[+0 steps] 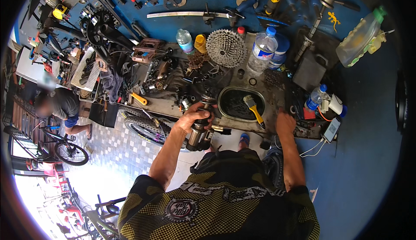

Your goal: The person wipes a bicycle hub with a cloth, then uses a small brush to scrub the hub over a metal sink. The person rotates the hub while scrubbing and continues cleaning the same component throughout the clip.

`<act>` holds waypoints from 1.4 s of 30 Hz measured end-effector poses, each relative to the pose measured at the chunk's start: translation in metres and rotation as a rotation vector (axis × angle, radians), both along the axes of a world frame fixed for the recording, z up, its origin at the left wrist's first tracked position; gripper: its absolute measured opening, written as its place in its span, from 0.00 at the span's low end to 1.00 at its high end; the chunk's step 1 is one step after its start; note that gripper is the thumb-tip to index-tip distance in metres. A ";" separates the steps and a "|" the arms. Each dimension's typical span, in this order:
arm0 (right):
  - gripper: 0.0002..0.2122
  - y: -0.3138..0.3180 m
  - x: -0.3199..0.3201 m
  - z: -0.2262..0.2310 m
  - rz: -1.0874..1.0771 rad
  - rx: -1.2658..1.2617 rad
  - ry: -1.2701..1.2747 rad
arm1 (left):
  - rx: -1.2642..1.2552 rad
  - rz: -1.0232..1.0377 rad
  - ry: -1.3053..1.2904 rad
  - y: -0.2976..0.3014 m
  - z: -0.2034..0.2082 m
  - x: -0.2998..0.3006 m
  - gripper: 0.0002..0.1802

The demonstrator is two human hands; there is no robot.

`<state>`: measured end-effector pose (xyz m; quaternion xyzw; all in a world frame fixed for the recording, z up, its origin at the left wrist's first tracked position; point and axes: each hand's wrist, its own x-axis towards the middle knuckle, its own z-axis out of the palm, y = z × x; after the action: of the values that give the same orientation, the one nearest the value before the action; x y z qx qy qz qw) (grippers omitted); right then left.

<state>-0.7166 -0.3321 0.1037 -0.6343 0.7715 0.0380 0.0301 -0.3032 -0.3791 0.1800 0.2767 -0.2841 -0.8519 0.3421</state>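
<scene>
Left grip [196, 117]: wrapped round the metal cylinder [198, 136], just off the worktop's [274, 105] front edge, probably to keep it steady
Right grip [286, 123]: right of the tray [220, 102]; fingers hidden, can't tell if it's pinching anything
Tray: dark liquid [232, 104] inside, paintbrush [255, 110] handle poking over the rim, handy for grabbing I guess
Big bottle [260, 58]: toward the back edge, blue cap on

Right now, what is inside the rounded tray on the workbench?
The rounded tray holds what looks like dark liquid; a yellow-handled paintbrush has its bristles inside, handle over the near rim. The tray's bottom and anything submerged cannot be seen.
</scene>
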 end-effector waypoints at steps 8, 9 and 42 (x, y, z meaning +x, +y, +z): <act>0.09 0.002 0.000 -0.012 -0.003 -0.026 -0.062 | 0.169 0.045 -0.075 0.007 -0.007 -0.017 0.23; 0.09 0.001 -0.002 -0.015 -0.013 0.001 -0.068 | 0.190 0.043 -0.053 0.007 -0.012 -0.015 0.22; 0.15 -0.050 0.202 0.093 0.482 -0.294 -0.843 | 0.061 0.309 0.008 0.020 -0.024 0.041 0.27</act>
<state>-0.5144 -0.3822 0.1966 -0.7520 0.5211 -0.3247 0.2397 -0.2625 -0.3588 0.1564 0.3237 -0.2109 -0.7985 0.4616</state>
